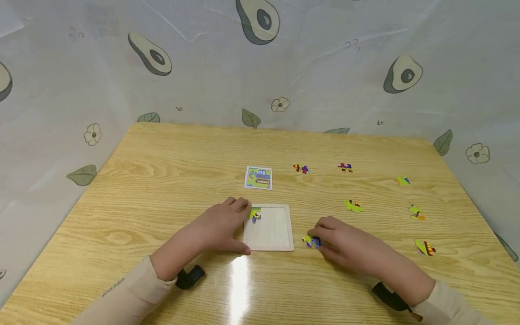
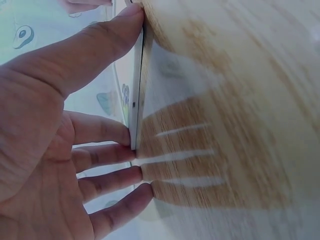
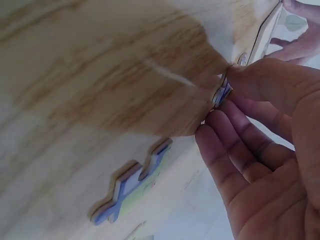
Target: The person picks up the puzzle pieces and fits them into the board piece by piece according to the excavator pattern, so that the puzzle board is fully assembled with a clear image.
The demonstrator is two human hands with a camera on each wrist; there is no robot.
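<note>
A shallow white puzzle tray (image 1: 291, 230) lies on the table, with one green and purple puzzle piece (image 1: 255, 214) in its far left corner. My left hand (image 1: 221, 225) rests against the tray's left side, thumb at the near corner. In the left wrist view, the fingertips (image 2: 131, 136) of that hand touch the tray's edge and the tabletop. Just right of the tray, my right hand (image 1: 343, 241) pinches a blue and green puzzle piece (image 1: 312, 242) low at the table. Its fingers partly cover that piece in the right wrist view.
Behind the tray lies a square picture card (image 1: 258, 178) showing an excavator. Loose puzzle pieces are spread at the back and right, among them a green one (image 1: 353, 206) and a striped one (image 1: 424, 247). A patterned cloth (image 1: 211, 67) hangs along the table's far edge.
</note>
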